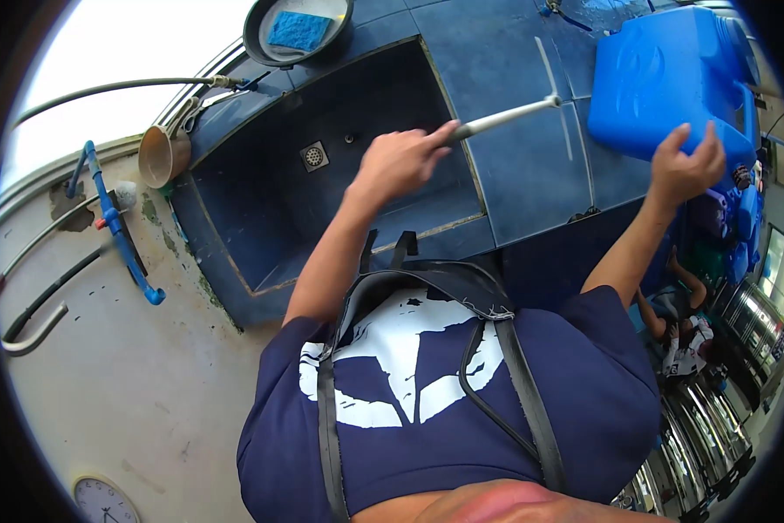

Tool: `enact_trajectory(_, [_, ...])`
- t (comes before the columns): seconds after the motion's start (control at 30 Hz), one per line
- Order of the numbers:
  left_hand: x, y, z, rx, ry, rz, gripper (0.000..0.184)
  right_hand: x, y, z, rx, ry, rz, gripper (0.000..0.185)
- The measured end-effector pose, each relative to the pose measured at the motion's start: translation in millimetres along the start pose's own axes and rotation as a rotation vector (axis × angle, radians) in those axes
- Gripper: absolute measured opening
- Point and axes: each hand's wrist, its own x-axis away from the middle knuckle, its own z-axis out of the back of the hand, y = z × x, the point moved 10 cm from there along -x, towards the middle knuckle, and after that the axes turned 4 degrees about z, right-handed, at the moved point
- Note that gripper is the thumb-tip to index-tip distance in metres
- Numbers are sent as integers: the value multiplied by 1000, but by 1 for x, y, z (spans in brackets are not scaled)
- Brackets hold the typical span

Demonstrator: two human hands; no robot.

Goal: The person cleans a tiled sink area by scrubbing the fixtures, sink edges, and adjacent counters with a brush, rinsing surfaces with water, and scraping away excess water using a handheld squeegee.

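Note:
My left hand [402, 162] is closed around the grip of a squeegee [509, 116] with a pale handle. The squeegee's thin blade lies across the blue tiled counter, right of the sink. The sink [383, 96] is dark blue tile with a square metal drain, and my left forearm passes over its near edge. My right hand [688, 166] is raised at the near side of a large blue plastic jug [649, 83], its fingers apart and slightly bent. Whether the fingertips touch the jug, I cannot tell.
A dark basin [274, 54] with a blue sponge [298, 30] stands behind the sink. At left are a brown dipper [162, 155], blue pipe [111, 213] and hoses. Another person [686, 340] sits at right near shiny metal containers [697, 436]. A clock [104, 501] hangs lower left.

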Motion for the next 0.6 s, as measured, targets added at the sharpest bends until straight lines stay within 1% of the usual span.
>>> enact_trajectory(0.03, [-24,20,-12,-7,-36,-37,46,-17,24,0,90,36,2,44])
enact_trajectory(0.07, [-44,38,-21,-12,-72,-73,45,-33,48,-10,254,-49,-43,50])
enact_trajectory(0.1, [-58,50,-23,-8,-63,-75,45,-49,68,-20,419,-132,-90,57])
enact_trajectory(0.17, [-76,67,-34,-11,-128,-87,44,-69,107,-57,437,-466,-256,73])
enact_trajectory(0.23, [-72,51,-44,-11,-144,-71,43,-63,171,-130,280,-799,-359,85])
enact_trajectory(0.27, [-66,38,-48,-15,-154,-50,43,-67,202,-155,292,-804,-360,85])
enact_trajectory(0.33, [-33,-1,-47,18,-224,22,47,-51,254,-210,299,-1030,-312,87])
enact_trajectory(0.37, [-12,-18,-40,22,-250,58,48,-43,273,-223,307,-1031,-314,87])
enact_trajectory(0.4, [14,-34,-32,26,-276,94,49,-37,286,-230,301,-985,-299,80])
enact_trajectory(0.47, [65,-74,-25,46,-279,179,50,-36,288,-226,295,-936,-275,74])
enact_trajectory(0.57, [133,-96,14,-45,-239,242,48,-45,255,-192,102,-885,-275,71])
enact_trajectory(0.6, [151,-100,29,-75,-223,261,47,-51,232,-175,32,-870,-264,67])
